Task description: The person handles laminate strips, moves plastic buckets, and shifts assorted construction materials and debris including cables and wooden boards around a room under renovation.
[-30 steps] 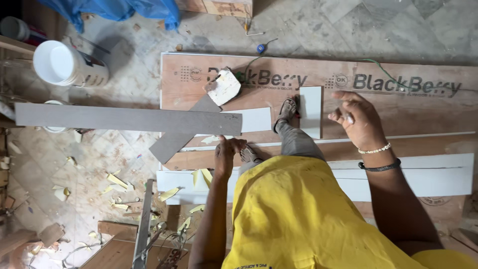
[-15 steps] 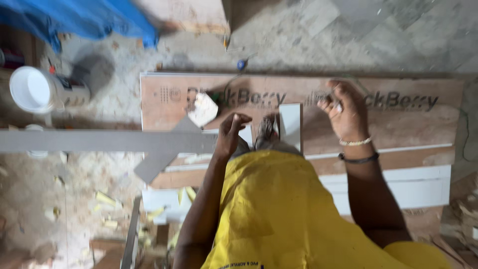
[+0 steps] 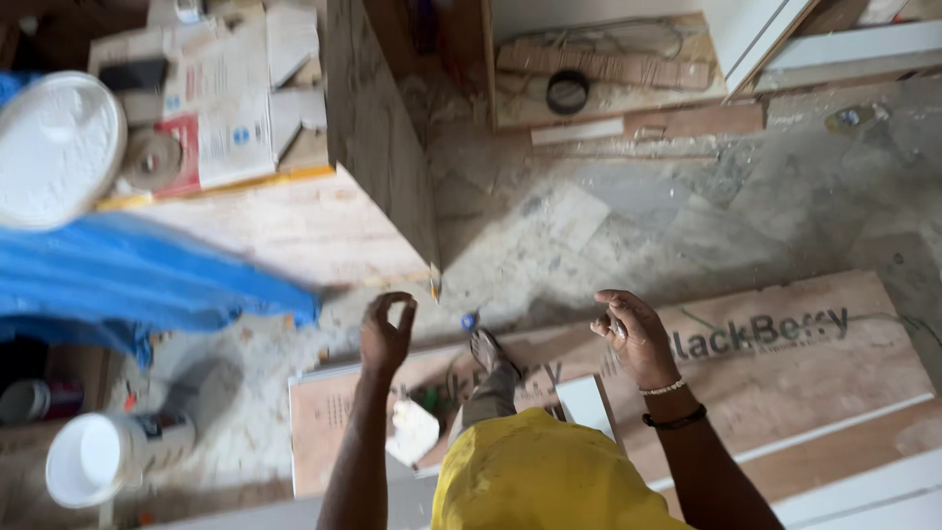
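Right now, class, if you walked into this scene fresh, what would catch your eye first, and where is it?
Two bare hands raised over the floor: the left hand with fingers curled, the right hand half closed, neither holding anything that can be made out. Below them is a bright yellow garment, and a foot rests on a printed plywood sheet. At left lies a crumpled blue tarpaulin.

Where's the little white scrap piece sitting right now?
In the head view, the small white piece lies on the plywood sheet, low and left of centre, just below the left hand and beside the person's foot.

Two hands (image 3: 386,334) (image 3: 633,339), two white buckets (image 3: 54,147) (image 3: 108,453)
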